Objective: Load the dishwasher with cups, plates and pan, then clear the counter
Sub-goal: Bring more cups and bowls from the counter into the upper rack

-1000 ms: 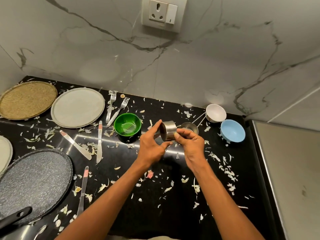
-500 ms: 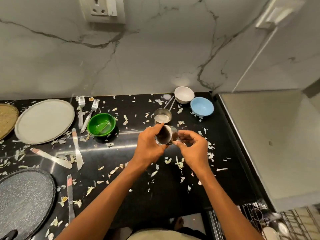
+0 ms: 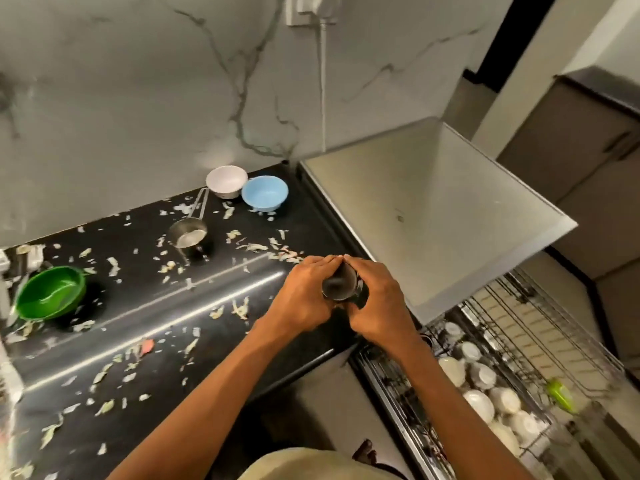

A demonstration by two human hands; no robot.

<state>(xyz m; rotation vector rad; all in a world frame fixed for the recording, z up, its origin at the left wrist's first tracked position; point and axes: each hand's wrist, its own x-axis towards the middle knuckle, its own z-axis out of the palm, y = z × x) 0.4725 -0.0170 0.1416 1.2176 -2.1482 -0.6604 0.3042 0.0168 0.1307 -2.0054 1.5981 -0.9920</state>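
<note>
While both my left hand (image 3: 304,292) and right hand (image 3: 379,303) stay curled around the steel cup (image 3: 341,284) above the counter edge (image 3: 311,362), I judge one hazard: loosening either hold during transfer could drop it past the dishwasher rack (image 3: 519,341) onto the white cups (image 3: 485,400) already loaded.

Home kitchen (counter (image 3: 180,306), dishwasher rack (image 3: 540,344))

Green bowl (image 3: 50,293), blue bowl (image 3: 265,193), white bowl (image 3: 226,180) on the black counter (image 3: 145,341).
</note>
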